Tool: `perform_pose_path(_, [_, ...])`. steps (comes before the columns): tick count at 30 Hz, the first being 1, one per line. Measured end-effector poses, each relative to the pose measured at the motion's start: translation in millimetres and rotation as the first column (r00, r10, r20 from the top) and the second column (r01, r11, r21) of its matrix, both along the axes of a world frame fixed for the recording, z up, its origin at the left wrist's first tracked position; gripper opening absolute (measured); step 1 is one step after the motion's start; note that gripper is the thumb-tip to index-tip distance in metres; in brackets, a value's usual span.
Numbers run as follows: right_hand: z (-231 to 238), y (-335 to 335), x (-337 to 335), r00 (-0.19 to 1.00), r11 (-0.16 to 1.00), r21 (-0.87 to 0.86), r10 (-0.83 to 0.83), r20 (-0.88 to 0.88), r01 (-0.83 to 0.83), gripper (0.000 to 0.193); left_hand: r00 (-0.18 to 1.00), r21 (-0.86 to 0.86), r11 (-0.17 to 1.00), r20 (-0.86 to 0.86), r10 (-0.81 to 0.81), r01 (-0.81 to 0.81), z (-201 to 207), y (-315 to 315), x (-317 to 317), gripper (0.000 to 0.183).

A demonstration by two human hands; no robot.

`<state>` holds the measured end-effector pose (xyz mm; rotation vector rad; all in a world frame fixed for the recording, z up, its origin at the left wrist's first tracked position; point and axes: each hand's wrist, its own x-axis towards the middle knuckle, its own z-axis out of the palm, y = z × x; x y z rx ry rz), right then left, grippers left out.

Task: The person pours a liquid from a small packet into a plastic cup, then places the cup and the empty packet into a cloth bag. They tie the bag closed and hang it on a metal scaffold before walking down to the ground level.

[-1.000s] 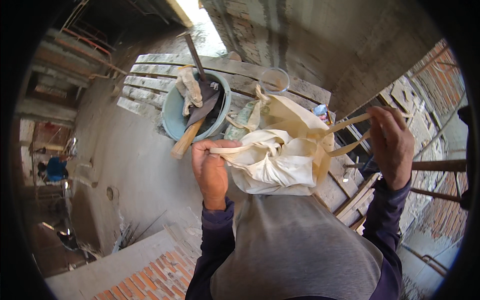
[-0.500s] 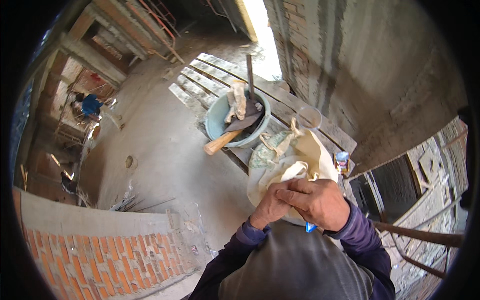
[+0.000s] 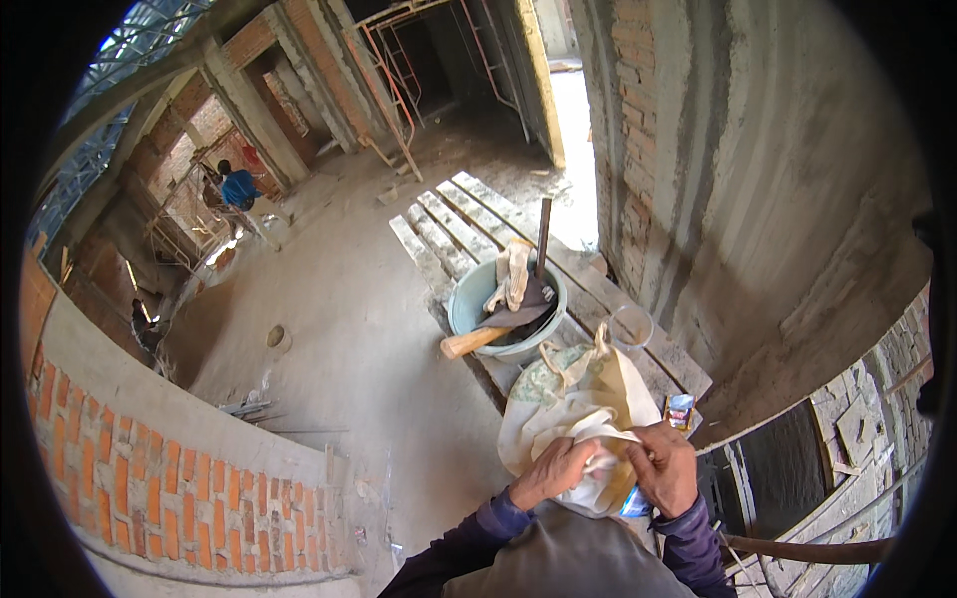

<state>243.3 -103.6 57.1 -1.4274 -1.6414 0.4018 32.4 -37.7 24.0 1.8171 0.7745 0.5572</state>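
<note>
A cream cloth bag (image 3: 623, 387) with a green patterned patch lies slumped at the near end of a slatted wooden platform (image 3: 461, 227), right in front of me. My left hand (image 3: 554, 472) is closed on a fold of the bag's near edge. Just apart from it, my right hand (image 3: 666, 470) pinches the same edge from the other side, fingers curled. A blue packet (image 3: 635, 504) shows below the right hand, partly covered. What lies inside the bag is hidden.
Beyond the bag stands a pale blue basin (image 3: 464, 304) holding work gloves (image 3: 512, 276) and a wooden-handled tool (image 3: 469, 343). A clear plastic cup (image 3: 630, 326) and a small packet (image 3: 680, 409) are on the slats. A person in blue (image 3: 239, 188) is far left; a plastered wall (image 3: 758, 199) rises right.
My hands were together, one over the other; now they are apart, with the bag's edge between them. More of the blue packet shows. The view has tilted up.
</note>
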Motion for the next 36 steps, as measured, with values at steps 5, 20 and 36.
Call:
perform_pose_path(5, [26,-2,18,0.978,0.980,-0.130,-0.168,-0.125,0.152,0.035,0.976,-0.730,0.684,0.145,0.161,-0.004,6,4,3,0.065])
perform_pose_path(20, [22,-13,-8,0.973,0.983,-0.019,0.182,0.146,-0.181,0.022,0.897,-0.778,0.620,0.203,0.394,-0.096,-7,25,6,0.049])
perform_pose_path(36, [67,9,0,0.951,0.937,0.210,0.241,0.195,-0.281,0.038,0.756,-0.533,0.838,0.501,0.422,-0.114,48,44,1,0.055])
